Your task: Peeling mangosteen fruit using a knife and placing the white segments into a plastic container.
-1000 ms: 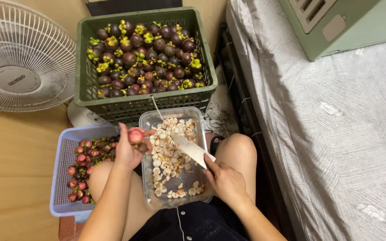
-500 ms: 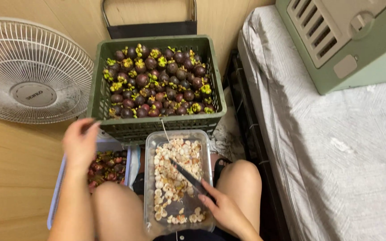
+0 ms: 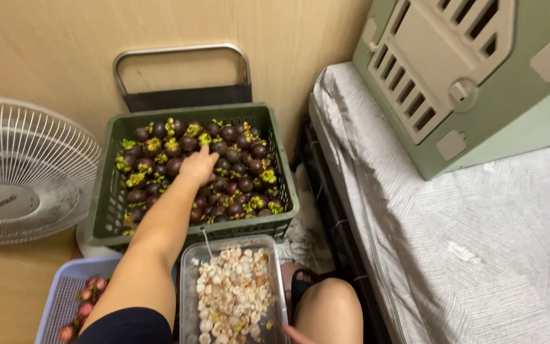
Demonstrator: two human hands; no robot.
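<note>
Left hand (image 3: 197, 167) now forward onto crate's (image 3: 106, 210) mangosteens (image 3: 230, 167), fingers together, forearm pointing away; right-hand fingers unclear.

— What sits under the left hand (image 3: 197, 167)?

— A heap of mangosteens (image 3: 237, 167), round and dark purple, many with yellow-green caps, filling the green slatted crate (image 3: 284, 191) nearly to its rim. The hand lies palm down on the middle of the heap, fingers touching the fruit.

— And the crate itself?

— It stands level on the floor against the wooden wall — its near wall just behind the clear tub.
</note>
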